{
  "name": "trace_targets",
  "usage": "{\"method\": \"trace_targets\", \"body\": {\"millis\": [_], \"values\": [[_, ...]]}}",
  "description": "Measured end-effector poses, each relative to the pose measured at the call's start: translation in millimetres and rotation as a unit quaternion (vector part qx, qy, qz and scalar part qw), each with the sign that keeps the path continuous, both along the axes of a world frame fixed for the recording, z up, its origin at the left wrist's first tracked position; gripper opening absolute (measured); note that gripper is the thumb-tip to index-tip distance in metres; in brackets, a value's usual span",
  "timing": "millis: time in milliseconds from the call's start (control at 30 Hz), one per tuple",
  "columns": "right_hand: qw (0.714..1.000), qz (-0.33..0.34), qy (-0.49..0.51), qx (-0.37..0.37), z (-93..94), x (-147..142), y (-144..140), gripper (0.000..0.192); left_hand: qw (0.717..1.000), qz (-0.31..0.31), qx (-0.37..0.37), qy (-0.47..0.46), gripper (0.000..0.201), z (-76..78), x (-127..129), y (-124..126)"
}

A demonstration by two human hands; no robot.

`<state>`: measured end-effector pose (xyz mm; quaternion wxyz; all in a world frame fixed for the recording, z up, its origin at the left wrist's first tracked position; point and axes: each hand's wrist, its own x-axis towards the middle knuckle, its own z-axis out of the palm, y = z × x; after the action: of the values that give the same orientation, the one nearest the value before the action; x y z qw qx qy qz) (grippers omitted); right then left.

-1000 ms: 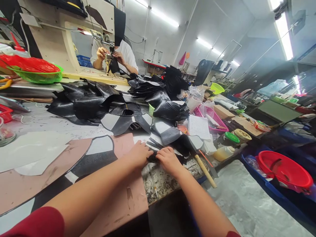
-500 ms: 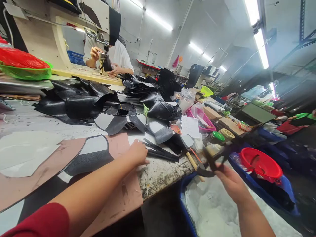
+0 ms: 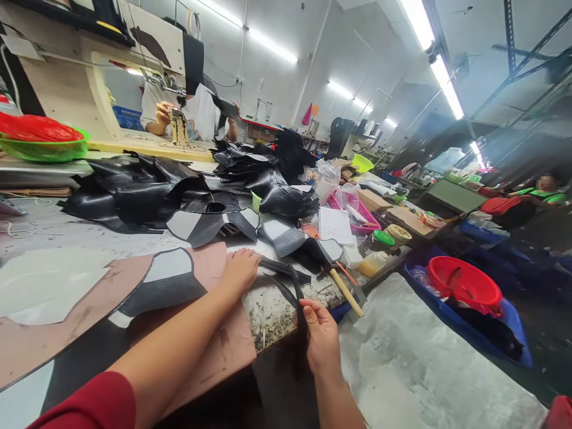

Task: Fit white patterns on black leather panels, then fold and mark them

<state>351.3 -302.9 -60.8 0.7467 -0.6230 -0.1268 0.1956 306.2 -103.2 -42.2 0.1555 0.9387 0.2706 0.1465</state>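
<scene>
Between the thumb and fingers of my right hand (image 3: 320, 336) is a long black strip (image 3: 299, 298), which bends over the table edge and hangs down. My left hand (image 3: 241, 269) is closed at the left end of a bundle of black strips (image 3: 283, 269) lying on the table; its fingertips are partly hidden. Under my left forearm, a black leather piece with white patches (image 3: 165, 292) lies on a pink board (image 3: 218, 253). Beyond the strips sit more black-and-white cut pieces (image 3: 292, 238).
A wooden-handled tool (image 3: 346, 293) lies at the table's right edge. Behind are piles of black leather (image 3: 129, 190), a pink basket (image 3: 366, 220) and a notebook (image 3: 335, 226). Another person works at a sewing machine (image 3: 179, 128). A red basin (image 3: 465, 283) stands right.
My right hand has swung left to the table edge with the black strip, now stretched lengthwise. My left hand stays at the bundle. The co-worker has lifted a black piece from the machine.
</scene>
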Motion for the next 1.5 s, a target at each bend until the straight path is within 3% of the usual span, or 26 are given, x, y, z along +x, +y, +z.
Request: {"method": "trace_targets", "body": {"millis": [133,267,400,500,600,767,933,1067,1167,1233,1333,1400,1500], "values": [[0.999,0.042,-0.025,0.005,3.1,-7.7,9.6,0.031,0.992,0.030,-0.085,-0.088,0.028,7.7,-10.7,-4.5],[0.998,0.031,-0.046,0.026,13.5,-17.1,18.4,0.029,0.959,0.018,-0.229,-0.168,0.025,17.5,-26.7,-26.7],[0.996,0.038,-0.054,0.058,26.0,-28.6,23.8,0.024,0.886,-0.033,-0.427,-0.176,0.027,24.6,-48.7,-60.2],[0.995,0.069,-0.051,0.048,35.3,-34.7,22.0,0.020,0.822,-0.041,-0.533,-0.196,0.031,30.9,-63.0,-74.1],[0.994,0.090,-0.016,0.052,42.8,-38.1,16.1,0.024,0.773,-0.038,-0.592,-0.223,0.032,38.6,-74.6,-75.8],[0.989,0.135,0.001,0.055,47.9,-46.9,8.2,0.029,0.730,-0.042,-0.644,-0.224,0.032,45.2,-90.9,-73.4],[0.990,0.124,-0.058,0.015,53.4,-56.5,7.2,0.023,0.733,-0.049,-0.642,-0.219,0.026,50.0,-99.7,-75.5],[0.982,0.097,-0.160,-0.034,54.2,-59.6,7.8,0.010,0.744,-0.032,-0.631,-0.217,0.027,56.8,-101.6,-77.9],[0.974,0.077,-0.205,-0.065,53.6,-60.6,8.6,0.008,0.735,-0.029,-0.639,-0.224,0.027,57.5,-101.9,-78.2],[0.980,0.082,-0.174,-0.050,54.1,-60.6,8.5,0.009,0.723,-0.022,-0.645,-0.245,0.028,55.4,-102.3,-77.6],[0.988,0.147,-0.038,0.031,55.6,-59.6,6.6,0.015,0.716,-0.025,-0.642,-0.274,0.028,52.2,-103.7,-76.1],[0.977,0.197,0.034,0.081,56.0,-59.5,5.0,0.022,0.724,-0.033,-0.631,-0.276,0.026,51.7,-104.7,-75.4],[0.968,0.225,0.038,0.108,55.3,-61.8,4.8,0.029,0.759,-0.042,-0.591,-0.269,0.021,52.7,-104.4,-74.0]]}}
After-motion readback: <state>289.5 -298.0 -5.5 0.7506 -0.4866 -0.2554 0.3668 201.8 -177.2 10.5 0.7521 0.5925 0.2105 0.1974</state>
